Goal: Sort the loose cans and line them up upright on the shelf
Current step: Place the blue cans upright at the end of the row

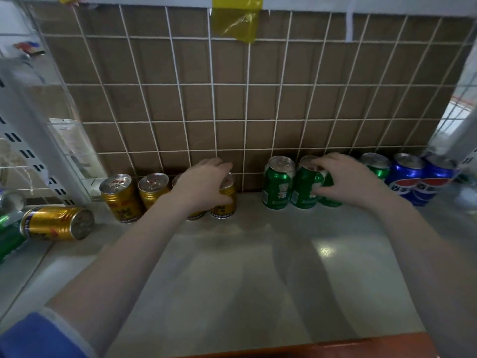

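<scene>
My left hand (204, 183) grips an upright gold can (225, 202) at the back of the white shelf (258, 267). Two more gold cans (121, 197) (152, 188) stand upright to its left, and another is half hidden behind my hand. My right hand (346, 179) grips an upright green can (307, 187), with a green can (277, 183) to its left and others partly hidden behind the hand. Two blue cans (406, 174) (436, 177) stand at the far right. One gold can (58, 223) lies on its side at the left, beside a lying green can (9, 236).
A white wire grid over brown board (232, 99) backs the shelf. A slotted white upright (28, 140) and clear plastic holders stand at the left. Yellow tape (236, 19) hangs from the shelf above. A brown edge (309, 347) runs along the front.
</scene>
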`<action>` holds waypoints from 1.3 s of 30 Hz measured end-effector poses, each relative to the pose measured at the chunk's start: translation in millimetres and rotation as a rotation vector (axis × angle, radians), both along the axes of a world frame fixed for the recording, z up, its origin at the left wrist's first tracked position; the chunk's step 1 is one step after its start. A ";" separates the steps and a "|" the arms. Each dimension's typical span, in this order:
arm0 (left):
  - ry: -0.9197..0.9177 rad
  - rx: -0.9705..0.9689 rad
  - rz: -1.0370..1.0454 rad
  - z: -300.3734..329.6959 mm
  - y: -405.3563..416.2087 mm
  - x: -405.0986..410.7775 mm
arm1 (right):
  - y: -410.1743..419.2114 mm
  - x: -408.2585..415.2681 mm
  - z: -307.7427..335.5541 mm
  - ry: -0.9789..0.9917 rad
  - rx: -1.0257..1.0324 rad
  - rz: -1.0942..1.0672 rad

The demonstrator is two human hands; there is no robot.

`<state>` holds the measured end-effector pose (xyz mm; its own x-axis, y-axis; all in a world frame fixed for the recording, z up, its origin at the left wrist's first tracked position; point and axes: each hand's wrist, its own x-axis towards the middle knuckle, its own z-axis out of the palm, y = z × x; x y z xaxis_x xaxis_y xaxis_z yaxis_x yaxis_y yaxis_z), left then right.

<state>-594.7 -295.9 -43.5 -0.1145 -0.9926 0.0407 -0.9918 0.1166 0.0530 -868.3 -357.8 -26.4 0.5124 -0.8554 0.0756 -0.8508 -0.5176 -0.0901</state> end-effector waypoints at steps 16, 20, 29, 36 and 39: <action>0.086 0.011 -0.029 5.7 -34.5 -75.6 | -31.1 -51.0 -2.5 -0.004 0.023 0.078; 0.105 0.050 0.065 -2.9 -44.6 -94.5 | -46.8 -50.4 -0.7 -0.001 0.038 0.203; 0.136 0.034 0.115 4.9 -59.0 -105.8 | -71.9 -41.6 4.7 0.086 -0.025 0.332; 0.099 -0.004 0.136 15.3 -56.9 -98.1 | -82.8 -26.9 0.0 0.083 0.055 0.370; 0.083 0.016 0.139 18.6 -51.4 -91.5 | -82.8 -20.4 -1.3 0.069 0.101 0.371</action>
